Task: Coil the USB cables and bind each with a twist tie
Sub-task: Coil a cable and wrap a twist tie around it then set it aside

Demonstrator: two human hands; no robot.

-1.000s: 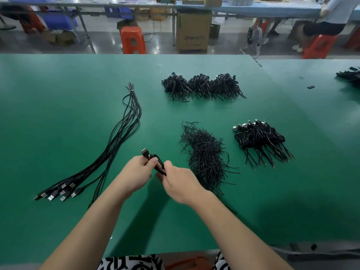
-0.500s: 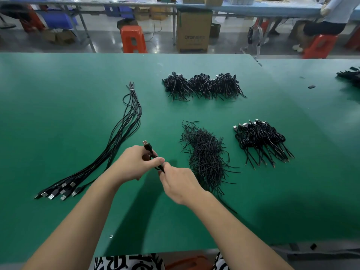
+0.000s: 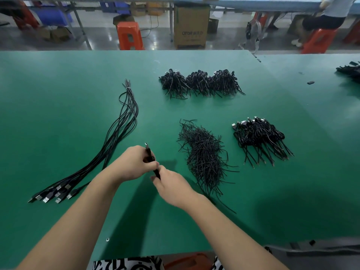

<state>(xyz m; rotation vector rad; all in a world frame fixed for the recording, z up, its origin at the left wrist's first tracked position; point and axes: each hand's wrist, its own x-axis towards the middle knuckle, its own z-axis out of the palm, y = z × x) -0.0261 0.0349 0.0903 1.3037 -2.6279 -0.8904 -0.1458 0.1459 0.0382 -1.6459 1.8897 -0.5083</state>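
Gripping a coiled USB cable (image 3: 151, 161), left hand (image 3: 132, 162) fingers curl round it; right hand (image 3: 171, 184) fingers seemingly pinch its lower end.

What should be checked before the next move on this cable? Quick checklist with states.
1. Coiled USB cable held in both hands: ok, left hand grips the coil, right hand pinches its lower end.
2. Twist tie wrapped and twisted shut: cannot tell, fingers hide it.
3. USB plug free of the coil: ok, it sticks up above the left hand.
4. Twist tie pile within reach: ok, just right of the hands.
5. Uncoiled cables remaining: ok, a bundle lies to the left.
6. Place for the finished coil: ok, pile of bound cables on the right.
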